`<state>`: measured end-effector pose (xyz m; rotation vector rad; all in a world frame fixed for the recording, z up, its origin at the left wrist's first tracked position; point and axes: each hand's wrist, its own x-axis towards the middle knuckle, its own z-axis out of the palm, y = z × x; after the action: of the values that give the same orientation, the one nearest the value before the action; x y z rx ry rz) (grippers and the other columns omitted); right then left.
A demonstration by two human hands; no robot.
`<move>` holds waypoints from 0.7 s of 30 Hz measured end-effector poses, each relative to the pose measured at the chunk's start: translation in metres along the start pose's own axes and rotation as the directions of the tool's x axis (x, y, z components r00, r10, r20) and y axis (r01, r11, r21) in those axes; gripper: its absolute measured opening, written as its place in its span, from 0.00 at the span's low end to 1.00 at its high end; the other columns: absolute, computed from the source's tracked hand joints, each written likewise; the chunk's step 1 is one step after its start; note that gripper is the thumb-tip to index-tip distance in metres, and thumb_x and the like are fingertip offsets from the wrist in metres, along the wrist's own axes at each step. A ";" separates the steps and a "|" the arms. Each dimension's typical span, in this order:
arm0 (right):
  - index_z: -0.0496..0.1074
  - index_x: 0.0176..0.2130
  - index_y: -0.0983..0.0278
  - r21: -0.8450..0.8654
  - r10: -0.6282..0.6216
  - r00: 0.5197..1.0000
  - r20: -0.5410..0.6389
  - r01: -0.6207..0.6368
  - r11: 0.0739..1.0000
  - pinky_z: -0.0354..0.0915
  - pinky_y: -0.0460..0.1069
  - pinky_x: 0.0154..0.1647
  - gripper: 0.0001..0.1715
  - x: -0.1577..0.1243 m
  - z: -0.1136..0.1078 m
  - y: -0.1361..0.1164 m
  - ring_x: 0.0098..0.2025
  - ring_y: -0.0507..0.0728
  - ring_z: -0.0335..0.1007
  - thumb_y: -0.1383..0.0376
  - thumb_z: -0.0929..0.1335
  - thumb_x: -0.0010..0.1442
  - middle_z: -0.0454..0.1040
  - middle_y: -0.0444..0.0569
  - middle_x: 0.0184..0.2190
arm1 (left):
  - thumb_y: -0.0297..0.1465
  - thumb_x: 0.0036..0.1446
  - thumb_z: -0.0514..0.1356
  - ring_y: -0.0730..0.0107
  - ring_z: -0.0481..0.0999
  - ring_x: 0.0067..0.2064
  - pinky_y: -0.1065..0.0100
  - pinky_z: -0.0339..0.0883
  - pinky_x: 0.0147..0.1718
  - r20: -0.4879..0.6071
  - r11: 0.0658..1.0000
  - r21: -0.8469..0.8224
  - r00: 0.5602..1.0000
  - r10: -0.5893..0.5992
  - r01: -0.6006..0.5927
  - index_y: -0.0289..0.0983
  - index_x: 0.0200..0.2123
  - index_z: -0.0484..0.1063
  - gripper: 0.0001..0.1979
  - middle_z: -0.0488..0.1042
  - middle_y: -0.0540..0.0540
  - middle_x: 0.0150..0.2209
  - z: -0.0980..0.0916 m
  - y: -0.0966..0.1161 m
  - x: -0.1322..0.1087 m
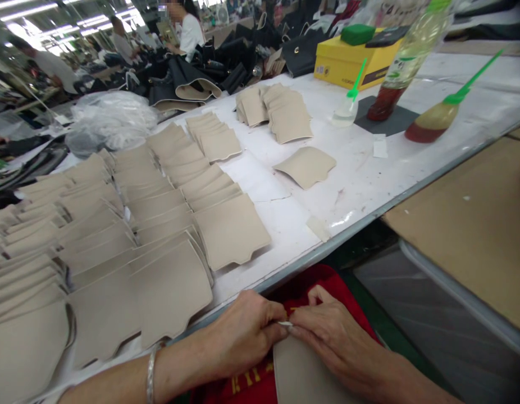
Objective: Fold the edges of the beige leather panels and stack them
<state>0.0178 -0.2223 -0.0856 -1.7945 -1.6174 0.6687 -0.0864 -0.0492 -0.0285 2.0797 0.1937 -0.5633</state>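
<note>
Both my hands meet low in front of me, below the table's edge, over a red cloth (302,286) on my lap. My left hand (247,331) and my right hand (327,328) pinch together at the top edge of a beige cut piece (302,373) that lies on my lap. A small whitish strip shows between the fingertips. A silver bangle (150,373) circles my left wrist. On the white table (356,174) lie several overlapping rows of the same beige pieces (159,224).
Further stacks of beige pieces (277,109) and a single piece (306,165) lie farther back. Green-nozzled squeeze bottles (437,115), a tall bottle (407,56) and a yellow box (352,62) stand at the back right. A brown board (474,224) is to the right. Other people work behind.
</note>
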 end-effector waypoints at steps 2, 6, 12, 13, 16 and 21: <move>0.59 0.29 0.63 -0.001 -0.006 1.000 -0.007 0.006 1.000 0.47 0.54 0.39 0.29 0.000 0.000 -0.001 0.28 0.54 0.52 0.57 0.47 0.76 0.65 0.41 0.26 | 0.29 0.61 0.56 0.79 0.54 0.22 0.72 0.46 0.22 0.012 1.000 -0.007 1.000 0.002 -0.001 0.36 0.22 0.59 0.15 0.57 0.56 0.19 -0.002 0.001 -0.001; 0.58 0.28 0.62 -0.009 0.003 0.999 -0.037 -0.003 1.000 0.48 0.53 0.38 0.30 -0.001 -0.002 -0.003 0.29 0.54 0.54 0.56 0.47 0.76 0.65 0.41 0.25 | 0.29 0.61 0.56 0.78 0.54 0.23 0.72 0.46 0.22 0.021 1.000 0.000 1.000 0.020 -0.020 0.36 0.22 0.58 0.15 0.56 0.56 0.20 -0.005 0.002 -0.001; 0.62 0.29 0.63 -0.139 -0.032 0.994 -0.104 0.017 0.990 0.52 0.53 0.40 0.35 -0.003 -0.002 -0.006 0.27 0.53 0.61 0.58 0.42 0.75 0.69 0.43 0.25 | 0.31 0.60 0.55 0.77 0.57 0.25 0.73 0.49 0.24 -0.003 1.000 -0.017 1.000 -0.006 0.006 0.36 0.21 0.60 0.15 0.58 0.55 0.21 -0.001 0.000 0.004; 0.63 0.29 0.63 -0.168 -0.053 0.993 -0.108 0.034 0.985 0.53 0.53 0.39 0.36 -0.002 -0.001 -0.006 0.26 0.53 0.62 0.59 0.41 0.75 0.70 0.43 0.25 | 0.31 0.59 0.56 0.77 0.58 0.25 0.73 0.49 0.24 -0.006 1.000 -0.022 1.000 -0.015 0.015 0.36 0.22 0.61 0.14 0.59 0.55 0.21 0.001 -0.001 0.006; 0.62 0.26 0.63 -0.231 -0.090 0.990 -0.107 0.063 0.971 0.55 0.53 0.37 0.39 -0.001 -0.005 -0.003 0.23 0.52 0.60 0.57 0.39 0.74 0.71 0.44 0.22 | 0.32 0.57 0.56 0.77 0.58 0.24 0.72 0.47 0.22 0.013 1.000 -0.020 1.000 0.018 -0.018 0.36 0.21 0.59 0.14 0.58 0.55 0.21 0.003 -0.002 0.010; 0.73 0.40 0.59 0.012 0.147 0.979 -0.144 -0.147 0.989 0.63 0.51 0.42 0.24 -0.018 -0.028 0.012 0.37 0.58 0.73 0.49 0.56 0.72 0.78 0.49 0.37 | 0.35 0.56 0.56 0.77 0.56 0.23 0.73 0.45 0.21 -0.019 0.991 -0.114 0.998 0.064 -0.066 0.36 0.21 0.61 0.14 0.55 0.54 0.19 -0.014 0.004 0.007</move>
<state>0.0436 -0.2444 -0.0761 -1.9288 -1.3988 0.5898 -0.0745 -0.0401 -0.0223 1.9718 0.1629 -0.4858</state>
